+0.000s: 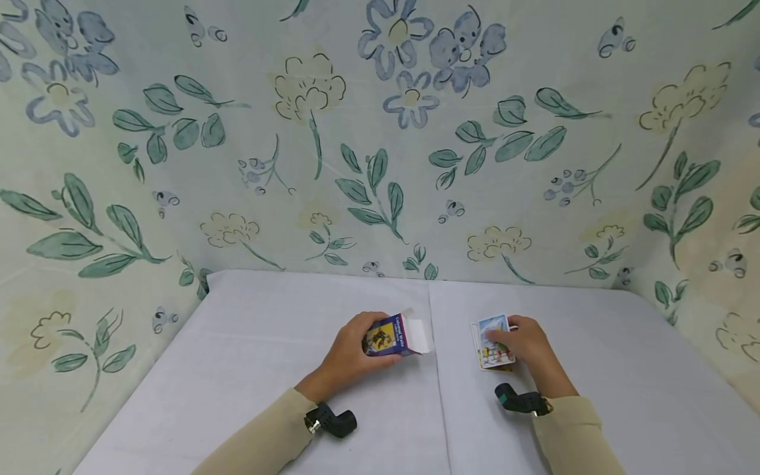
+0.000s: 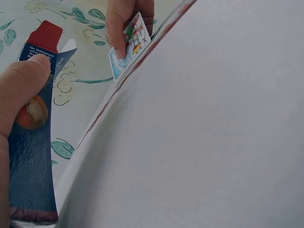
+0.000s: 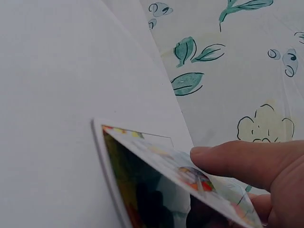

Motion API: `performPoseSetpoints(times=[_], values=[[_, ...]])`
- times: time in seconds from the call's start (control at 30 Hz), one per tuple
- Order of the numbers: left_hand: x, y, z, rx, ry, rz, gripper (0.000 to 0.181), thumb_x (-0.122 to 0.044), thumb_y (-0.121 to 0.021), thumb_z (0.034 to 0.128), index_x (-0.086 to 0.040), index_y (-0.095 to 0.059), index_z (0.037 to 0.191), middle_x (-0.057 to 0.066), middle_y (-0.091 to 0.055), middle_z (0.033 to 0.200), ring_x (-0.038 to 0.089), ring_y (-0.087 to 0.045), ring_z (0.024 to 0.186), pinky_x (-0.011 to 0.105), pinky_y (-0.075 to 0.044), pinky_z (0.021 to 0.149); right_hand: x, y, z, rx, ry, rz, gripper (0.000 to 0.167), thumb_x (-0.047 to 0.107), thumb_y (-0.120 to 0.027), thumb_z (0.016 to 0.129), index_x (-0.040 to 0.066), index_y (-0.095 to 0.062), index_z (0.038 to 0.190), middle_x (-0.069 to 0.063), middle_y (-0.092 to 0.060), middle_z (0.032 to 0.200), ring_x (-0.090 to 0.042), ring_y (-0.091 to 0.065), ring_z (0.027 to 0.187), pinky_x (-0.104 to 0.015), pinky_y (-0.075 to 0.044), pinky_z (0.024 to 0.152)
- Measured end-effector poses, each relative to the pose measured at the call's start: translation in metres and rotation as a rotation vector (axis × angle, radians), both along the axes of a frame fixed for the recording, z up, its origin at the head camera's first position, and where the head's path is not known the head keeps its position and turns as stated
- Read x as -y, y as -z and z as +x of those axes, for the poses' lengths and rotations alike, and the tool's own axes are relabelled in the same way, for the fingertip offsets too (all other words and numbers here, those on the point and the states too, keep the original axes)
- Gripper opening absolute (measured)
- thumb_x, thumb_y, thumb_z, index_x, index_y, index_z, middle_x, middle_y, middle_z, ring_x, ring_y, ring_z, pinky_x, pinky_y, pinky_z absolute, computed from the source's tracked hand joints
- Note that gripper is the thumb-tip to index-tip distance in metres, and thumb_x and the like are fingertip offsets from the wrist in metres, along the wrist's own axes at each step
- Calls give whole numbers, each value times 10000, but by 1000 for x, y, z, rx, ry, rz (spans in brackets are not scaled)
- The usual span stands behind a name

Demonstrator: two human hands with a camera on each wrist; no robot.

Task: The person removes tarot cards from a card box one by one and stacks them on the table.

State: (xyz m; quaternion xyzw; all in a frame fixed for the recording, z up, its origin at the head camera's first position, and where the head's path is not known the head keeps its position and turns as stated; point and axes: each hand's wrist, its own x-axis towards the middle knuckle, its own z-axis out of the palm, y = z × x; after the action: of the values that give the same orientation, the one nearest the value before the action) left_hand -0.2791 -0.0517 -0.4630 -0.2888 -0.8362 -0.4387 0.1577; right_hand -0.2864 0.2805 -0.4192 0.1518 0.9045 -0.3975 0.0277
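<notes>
A left hand (image 1: 346, 353) in a beige sleeve (image 1: 261, 432) grips a blue card box (image 1: 381, 338) over the white-covered table (image 1: 285, 310), its fingers curled round the sides and parted only by the box's width. I can read "Universal Waite" on the front. The box's open white flap (image 1: 419, 335) juts toward the cards (image 1: 495, 355), standing between them and the box. Along the gap, I see a seam (image 1: 442, 396) cross the cloth just beside the flap's edge.

Well apart on the other side, a right hand (image 1: 530, 344) pinches the small stack of cards, thumb on the picture face and nearly closed against the fingers behind. The thumb covers part of the top picture for me; in the right wrist view the front card bows away from those behind. Whether the stack's lower edge touches the table, I cannot tell.

A black left wrist camera (image 1: 336, 422) and a matching right wrist camera (image 1: 515, 398) sit below the hands, near the cuffs. Beyond the table's far edge, I face a floral cloth (image 1: 380, 257) of blue blooms, yellow flowers and green leaves.
</notes>
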Motion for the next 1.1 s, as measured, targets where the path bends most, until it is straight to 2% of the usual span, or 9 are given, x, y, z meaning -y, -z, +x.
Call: performPoseSetpoints(times=[0.2,0.53,0.9,1.1], values=[[0,0,0,-1,1,5,707,-563,-773,730,-240,-515,1303,-115,-562,1207,53,-512,1015,278,-475,867,-2,1,-1,20,18,11,504,237,-678,883,-76,-501,1235,-265,-547,1102,-347,-540,930,-245,-431,603],[0,1,0,1,-2,9,704,-562,-775,728,-239,-521,1299,-126,-563,1199,50,-513,1009,279,-476,859,-4,-1,3,24,20,58,485,254,-669,881,-83,-513,1194,-270,-545,1083,-362,-510,925,-326,-442,661],[0,0,0,20,-6,-2,705,-571,-767,732,-251,-512,1307,-130,-552,1221,46,-504,1034,286,-473,880,-4,1,7,-10,4,191,447,268,-700,853,-90,-548,1074,-228,-583,937,-330,-520,830,-345,-445,630],[0,0,0,14,-5,-1,709,-571,-768,731,-239,-516,1304,-122,-556,1221,46,-505,1035,286,-474,881,-1,1,8,-4,10,227,414,263,-712,844,-71,-550,1029,-200,-585,886,-319,-517,809,-313,-423,600]])
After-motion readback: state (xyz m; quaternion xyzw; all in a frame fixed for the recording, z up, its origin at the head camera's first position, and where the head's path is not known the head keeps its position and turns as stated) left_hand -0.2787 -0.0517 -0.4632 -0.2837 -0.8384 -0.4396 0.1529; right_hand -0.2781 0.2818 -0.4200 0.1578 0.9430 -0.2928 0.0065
